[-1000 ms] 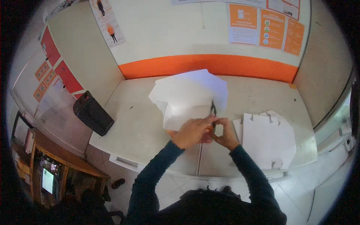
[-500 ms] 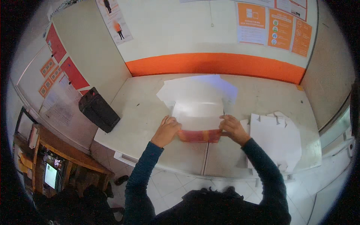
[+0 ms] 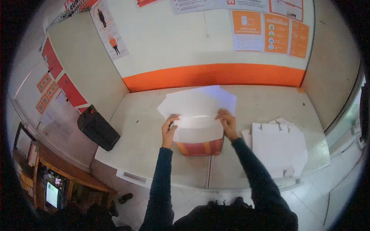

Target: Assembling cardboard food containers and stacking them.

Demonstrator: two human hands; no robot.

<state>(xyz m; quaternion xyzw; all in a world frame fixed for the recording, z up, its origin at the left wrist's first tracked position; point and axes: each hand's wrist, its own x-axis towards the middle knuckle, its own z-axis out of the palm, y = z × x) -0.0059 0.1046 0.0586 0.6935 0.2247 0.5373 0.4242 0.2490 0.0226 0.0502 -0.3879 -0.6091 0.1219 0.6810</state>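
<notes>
A part-folded cardboard box (image 3: 196, 133), white inside, stands in the middle of the table. Its near side shows a red and orange outer face (image 3: 199, 148), and a wide white lid flap (image 3: 194, 101) lies spread out behind it. My left hand (image 3: 169, 131) pinches the left side of the box close to the lid's fold. At the same height on the right, my right hand (image 3: 227, 124) has its thumb and fingers closed on the opposite side. The fingertips partly cover the box's edges.
Flat white cardboard blanks (image 3: 279, 150) are stacked at the table's right. A black speaker-like case (image 3: 98, 128) stands at its left edge. Beyond the table (image 3: 146, 154) rises a white wall with an orange band (image 3: 216, 74). A wooden shelf unit (image 3: 73, 175) is at lower left.
Both hands have moved from the box's near corners to its sides by the lid fold. More of the red and orange front face shows. The whole view has shifted slightly.
</notes>
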